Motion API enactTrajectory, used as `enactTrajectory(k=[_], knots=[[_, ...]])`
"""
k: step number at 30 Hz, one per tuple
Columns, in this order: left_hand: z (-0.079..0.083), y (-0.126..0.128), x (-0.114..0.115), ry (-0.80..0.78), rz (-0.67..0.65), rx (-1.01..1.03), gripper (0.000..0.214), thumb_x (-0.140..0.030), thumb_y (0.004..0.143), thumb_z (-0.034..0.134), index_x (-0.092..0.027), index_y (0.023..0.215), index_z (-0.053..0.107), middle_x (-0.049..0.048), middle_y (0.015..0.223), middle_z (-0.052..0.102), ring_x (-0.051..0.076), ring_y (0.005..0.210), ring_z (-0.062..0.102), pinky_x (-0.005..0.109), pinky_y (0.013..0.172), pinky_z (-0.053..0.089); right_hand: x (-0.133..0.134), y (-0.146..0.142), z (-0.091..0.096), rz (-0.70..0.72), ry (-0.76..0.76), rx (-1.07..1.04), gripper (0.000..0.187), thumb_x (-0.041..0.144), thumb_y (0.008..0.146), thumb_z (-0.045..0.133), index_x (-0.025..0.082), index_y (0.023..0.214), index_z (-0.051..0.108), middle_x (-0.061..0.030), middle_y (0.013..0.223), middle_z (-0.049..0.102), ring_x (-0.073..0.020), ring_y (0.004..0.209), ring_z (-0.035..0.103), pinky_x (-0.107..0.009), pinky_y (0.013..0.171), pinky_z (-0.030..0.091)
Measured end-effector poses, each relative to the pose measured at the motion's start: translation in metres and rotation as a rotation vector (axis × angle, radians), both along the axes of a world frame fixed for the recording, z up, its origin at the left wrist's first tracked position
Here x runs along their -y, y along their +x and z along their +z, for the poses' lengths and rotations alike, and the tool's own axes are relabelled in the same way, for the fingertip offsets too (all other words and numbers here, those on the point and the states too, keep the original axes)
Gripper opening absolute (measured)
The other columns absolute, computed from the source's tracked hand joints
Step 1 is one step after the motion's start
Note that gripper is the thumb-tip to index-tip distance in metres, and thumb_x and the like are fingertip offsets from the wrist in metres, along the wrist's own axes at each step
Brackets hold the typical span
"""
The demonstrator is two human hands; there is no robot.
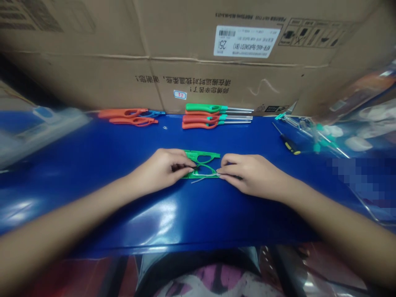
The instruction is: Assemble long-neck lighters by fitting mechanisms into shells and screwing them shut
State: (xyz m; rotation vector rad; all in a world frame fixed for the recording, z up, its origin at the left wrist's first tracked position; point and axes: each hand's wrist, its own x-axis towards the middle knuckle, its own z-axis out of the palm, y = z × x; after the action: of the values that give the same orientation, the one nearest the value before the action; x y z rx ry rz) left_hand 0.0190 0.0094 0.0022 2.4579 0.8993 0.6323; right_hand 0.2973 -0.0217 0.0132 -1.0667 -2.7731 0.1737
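Observation:
Two green lighter casing halves lie on the blue table, the far half (204, 157) lying beyond the near half (208, 168). My left hand (170, 168) is over their left ends, thumb and fingers pinched together by a small dark part; what exactly they grip is hidden. A thin pale wire (206, 175) runs along the near half, and a loose end sticks out toward me. At the right end of that half, my right hand (247, 171) has its fingertips closed on the wire. Its fingertips also touch or nearly touch the casing.
Assembled lighters (202, 119) with metal tubes lie beyond my hands. Orange casings (130, 116) are at the back left. A screwdriver (287, 142) and metal tubes with teal ends (303, 126) lie to the right. A cardboard box (185, 66) walls off the back.

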Motion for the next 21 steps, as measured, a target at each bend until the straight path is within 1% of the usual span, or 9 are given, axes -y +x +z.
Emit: enactTrajectory(k=[2,5,9,12,15,19,21], knots=[[-0.0013,0.0011,0.0012,0.020,0.007,0.001,0.016,-0.021,0.092,0.067,-0.018,0.102,0.078,0.0036,0.091,0.074,0.012,0.073,0.068,0.021,0.066,0.053,0.0027,-0.0013,0.0002,-0.042,-0.050,-0.025,0.021,0.025,0.098,0.056,0.022,0.103,0.076,-0.0039,0.107,0.069,-0.0154,0.081,0.066,-0.028,0.068,0.045],[-0.0031,0.0018,0.0024,0.041,0.000,0.005,0.016,-0.019,0.092,0.066,-0.017,0.102,0.078,0.0041,0.092,0.074,0.012,0.076,0.069,0.022,0.068,0.054,0.0054,-0.0038,0.0002,-0.068,-0.109,-0.113,0.021,0.023,0.096,0.057,0.019,0.107,0.074,-0.0056,0.107,0.067,-0.0153,0.082,0.065,-0.028,0.071,0.048],[-0.0045,0.0015,0.0028,0.050,-0.006,0.016,0.016,-0.019,0.092,0.066,-0.017,0.102,0.077,0.0042,0.093,0.074,0.013,0.077,0.069,0.023,0.071,0.055,0.0052,-0.0068,-0.0004,-0.074,-0.173,-0.196,0.020,0.024,0.096,0.057,0.018,0.110,0.069,-0.0068,0.106,0.064,-0.0135,0.078,0.060,-0.027,0.068,0.047],[-0.0046,0.0017,0.0031,0.055,-0.014,0.031,0.016,-0.019,0.093,0.065,-0.017,0.103,0.077,0.0048,0.094,0.074,0.014,0.079,0.070,0.024,0.073,0.056,0.0033,-0.0082,-0.0025,-0.058,-0.223,-0.229,0.018,0.022,0.097,0.056,0.018,0.110,0.068,-0.0071,0.106,0.063,-0.0141,0.081,0.060,-0.027,0.071,0.048],[-0.0043,0.0025,0.0042,0.047,-0.012,0.036,0.016,-0.019,0.093,0.065,-0.018,0.103,0.077,0.0052,0.094,0.074,0.015,0.080,0.070,0.026,0.075,0.056,0.0018,-0.0085,-0.0053,-0.052,-0.243,-0.277,0.014,0.020,0.097,0.056,0.019,0.107,0.067,-0.0065,0.103,0.064,-0.0146,0.084,0.060,-0.027,0.072,0.047],[-0.0050,0.0042,0.0065,0.035,0.024,0.052,0.016,-0.018,0.091,0.067,-0.018,0.102,0.079,0.0052,0.094,0.072,0.014,0.080,0.069,0.025,0.074,0.055,0.0010,-0.0075,-0.0070,-0.059,-0.247,-0.283,0.012,0.020,0.096,0.059,0.019,0.106,0.065,-0.0052,0.101,0.063,-0.0125,0.076,0.057,-0.026,0.068,0.045],[-0.0062,0.0052,0.0071,0.029,0.052,0.065,0.016,-0.018,0.091,0.069,-0.019,0.102,0.079,0.0043,0.090,0.071,0.014,0.077,0.068,0.025,0.071,0.054,0.0006,-0.0070,-0.0067,-0.065,-0.249,-0.267,0.012,0.021,0.096,0.059,0.019,0.106,0.065,-0.0048,0.100,0.063,-0.0121,0.075,0.056,-0.025,0.068,0.045]])
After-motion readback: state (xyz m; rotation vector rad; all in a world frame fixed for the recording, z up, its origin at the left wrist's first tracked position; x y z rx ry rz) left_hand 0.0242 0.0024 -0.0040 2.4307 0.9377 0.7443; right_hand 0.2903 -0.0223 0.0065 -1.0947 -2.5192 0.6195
